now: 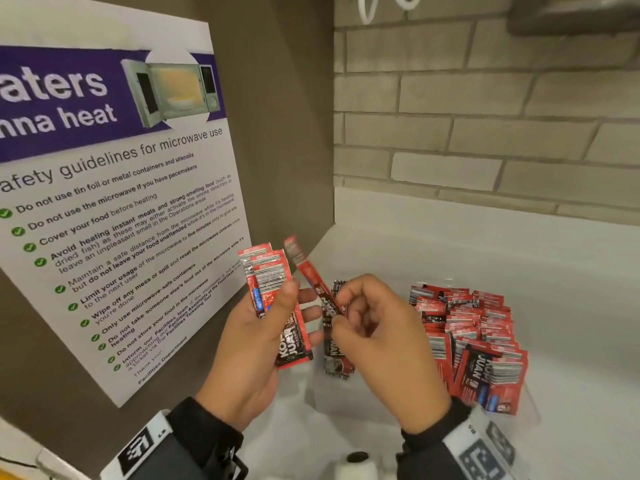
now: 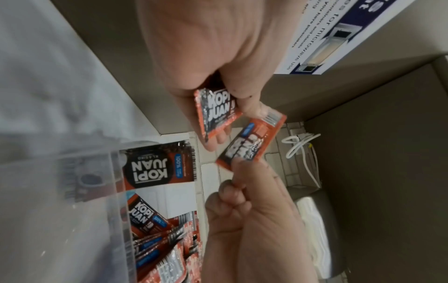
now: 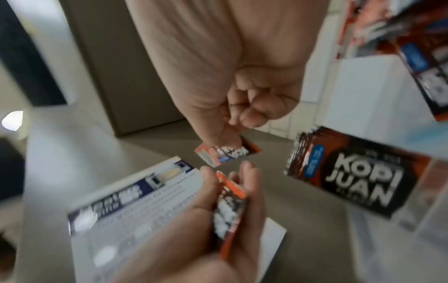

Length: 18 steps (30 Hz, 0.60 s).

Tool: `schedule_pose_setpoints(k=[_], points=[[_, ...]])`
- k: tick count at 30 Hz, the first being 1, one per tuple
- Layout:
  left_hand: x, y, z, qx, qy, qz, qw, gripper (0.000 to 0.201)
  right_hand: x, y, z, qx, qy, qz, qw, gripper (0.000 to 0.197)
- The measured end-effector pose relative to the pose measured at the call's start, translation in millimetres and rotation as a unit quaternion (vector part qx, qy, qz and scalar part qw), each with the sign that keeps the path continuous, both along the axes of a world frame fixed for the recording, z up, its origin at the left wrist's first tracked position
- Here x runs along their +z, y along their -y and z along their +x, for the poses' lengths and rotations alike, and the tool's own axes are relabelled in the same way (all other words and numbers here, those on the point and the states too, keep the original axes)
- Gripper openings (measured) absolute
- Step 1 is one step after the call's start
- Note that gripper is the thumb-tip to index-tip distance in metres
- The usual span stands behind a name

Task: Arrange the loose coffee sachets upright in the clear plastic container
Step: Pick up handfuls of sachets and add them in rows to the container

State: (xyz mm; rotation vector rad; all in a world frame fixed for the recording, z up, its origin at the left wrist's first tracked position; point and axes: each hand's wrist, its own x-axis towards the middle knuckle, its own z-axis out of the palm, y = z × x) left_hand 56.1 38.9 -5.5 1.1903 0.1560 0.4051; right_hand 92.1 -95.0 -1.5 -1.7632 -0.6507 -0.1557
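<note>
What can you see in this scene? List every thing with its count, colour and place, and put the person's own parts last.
Sachet stack: several, red and black, gripped in the left hand.
Single sachet: one, red, pinched by the right hand, tilted, beside the stack.
Clear plastic container: one, on the white counter, right.
Sachets in container: many, red and black, jumbled.
Poster: one, white and purple, microwave guidelines, on the left wall.
Brick wall: grey, behind the counter.
Counter: white.
Left hand: holds the stack.
Right hand: pinches the single sachet.
Sleeves: two, dark, at the wrists.

Glossy foil sachets [image 1: 485, 341]; clear plastic container [image 2: 116, 210]; matt brick wall [image 1: 485, 116].
</note>
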Motion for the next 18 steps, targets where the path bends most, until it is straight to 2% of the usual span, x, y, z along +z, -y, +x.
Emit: schedule_pose_setpoints(k=[3,5,7,9,11,13,15,16,18], points=[[3.2,0.7,0.4,-0.003,0.012,-0.017,1.0,0.031,-5.5,-6.2,-2.4,-0.027,0.139,-0.09,0.986,0.015],[5.6,1.3,0.6,-0.002,0.018,-0.024,1.0,0.026,-9.2,-9.1,-1.5,-0.016,0.172,-0.126,0.977,0.014],[6.1,-0.4,0.7,0.004,0.019,-0.032,0.999,0.017,-8.1,-8.4,-2.0,0.003,0.169,-0.124,0.978,0.021],[7.9,-2.6,0.2,0.01,0.028,-0.047,0.998,0.015,-4.1,-5.1,-2.9,-0.002,0.123,-0.067,0.99,0.022],[10.7,-3.4,-0.8,0.007,0.037,-0.061,0.997,0.019,-0.6,-2.4,-1.6,-0.035,0.033,-0.001,0.999,0.023],[12.7,-0.9,-2.5,-0.005,0.038,-0.063,0.997,0.024,2.2,-1.8,0.0,-0.016,-0.078,0.056,0.995,0.021],[12.5,2.6,-4.7,-0.013,0.031,-0.049,0.998,0.027,5.5,-0.6,1.0,0.02,-0.156,0.13,0.979,0.015],[11.8,3.0,-5.8,-0.014,0.028,-0.042,0.999,0.026,7.5,1.8,1.4,0.022,-0.166,0.155,0.974,0.015],[11.1,1.4,-7.5,-0.01,0.026,-0.029,0.999,0.022,10.8,8.7,4.3,0.003,-0.134,0.176,0.975,0.02]])
